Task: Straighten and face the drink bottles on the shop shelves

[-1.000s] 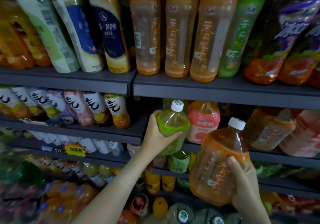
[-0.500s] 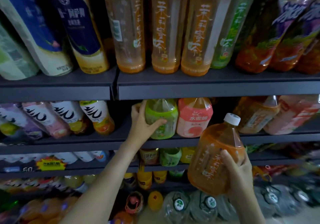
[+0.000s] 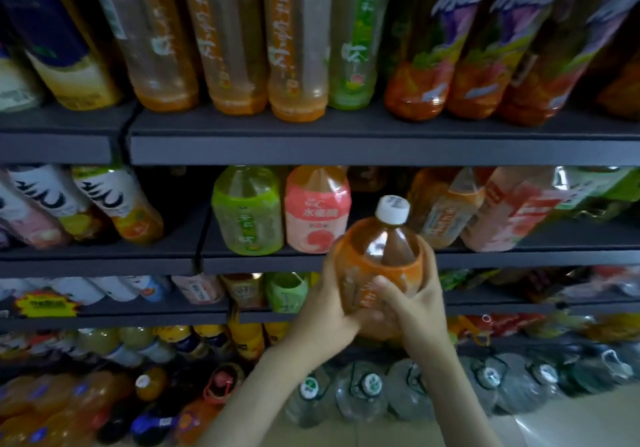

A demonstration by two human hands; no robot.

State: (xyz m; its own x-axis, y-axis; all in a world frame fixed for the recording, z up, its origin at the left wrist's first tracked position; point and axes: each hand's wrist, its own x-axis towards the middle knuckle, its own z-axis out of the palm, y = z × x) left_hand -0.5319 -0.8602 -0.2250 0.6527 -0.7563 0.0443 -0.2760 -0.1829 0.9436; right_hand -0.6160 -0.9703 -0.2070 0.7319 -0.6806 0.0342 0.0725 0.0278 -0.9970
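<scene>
Orange tea bottle held in both hands before the middle shelf

Orange-labelled and white-capped, the tea bottle sits between two hands in front of the middle shelf's edge, cap tilted toward the shelf. The left hand wraps its left side, fingers curled round the label. The right hand closes on the lower right, thumb lying across the front.

On the middle shelf, left of the held bottle, a green-labelled bottle stands upright just beside a pink-labelled bottle. To the right, more bottles lean over at an angle. The top shelf carries tall amber tea bottles in a row. Large water jugs line the pale floor below.
</scene>
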